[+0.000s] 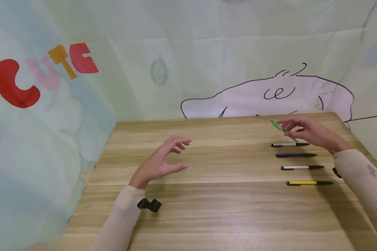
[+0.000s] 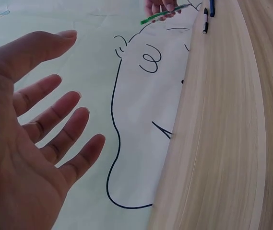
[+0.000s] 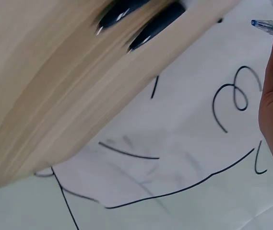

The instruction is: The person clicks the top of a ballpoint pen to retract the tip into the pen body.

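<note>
My right hand (image 1: 308, 130) pinches a green pen (image 1: 277, 124) above the far right part of the table. The pen's clear tip (image 3: 269, 28) shows in the right wrist view, past the edge of that hand. Below it in the head view lie a white pen (image 1: 289, 144), a blue pen (image 1: 296, 155), a second white pen (image 1: 302, 167) and a yellow pen (image 1: 309, 183), all with black ends, one under the other in a row. Left of the table's middle, my left hand (image 1: 161, 158) hovers with fingers spread and loosely bent, holding nothing.
The wooden table (image 1: 207, 209) reaches back to a printed cloth wall (image 1: 207, 69) with a line-drawn figure. On the left another cloth side (image 1: 34, 146) carries coloured letters. A black wrist camera (image 1: 154, 205) sits on the left sleeve.
</note>
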`<action>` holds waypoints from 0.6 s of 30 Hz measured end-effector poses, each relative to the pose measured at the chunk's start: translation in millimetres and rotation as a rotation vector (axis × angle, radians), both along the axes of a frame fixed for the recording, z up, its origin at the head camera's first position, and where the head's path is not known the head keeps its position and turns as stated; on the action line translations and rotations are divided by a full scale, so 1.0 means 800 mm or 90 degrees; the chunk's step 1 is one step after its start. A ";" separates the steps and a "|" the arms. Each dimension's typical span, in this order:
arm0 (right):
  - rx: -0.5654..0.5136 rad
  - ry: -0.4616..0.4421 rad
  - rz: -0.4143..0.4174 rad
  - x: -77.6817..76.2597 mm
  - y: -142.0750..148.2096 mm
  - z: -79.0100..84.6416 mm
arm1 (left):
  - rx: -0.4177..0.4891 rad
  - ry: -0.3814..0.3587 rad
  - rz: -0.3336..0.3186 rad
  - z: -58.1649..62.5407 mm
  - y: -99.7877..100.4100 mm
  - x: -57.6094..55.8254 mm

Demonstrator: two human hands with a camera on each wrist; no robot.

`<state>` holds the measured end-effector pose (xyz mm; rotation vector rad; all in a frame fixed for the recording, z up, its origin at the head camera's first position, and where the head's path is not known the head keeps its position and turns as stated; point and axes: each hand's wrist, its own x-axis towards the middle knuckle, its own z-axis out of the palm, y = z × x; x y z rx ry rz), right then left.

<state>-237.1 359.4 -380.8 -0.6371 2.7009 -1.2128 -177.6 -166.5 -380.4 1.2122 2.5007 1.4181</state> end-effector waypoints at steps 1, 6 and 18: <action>0.008 0.001 0.006 -0.003 0.004 0.000 | 0.000 0.000 -0.001 0.000 -0.001 0.000; 0.040 -0.023 0.023 -0.018 0.017 -0.003 | 0.001 0.007 -0.011 0.000 -0.003 0.001; 0.116 0.010 0.131 -0.054 0.027 -0.015 | -0.004 0.017 -0.010 -0.002 -0.008 0.003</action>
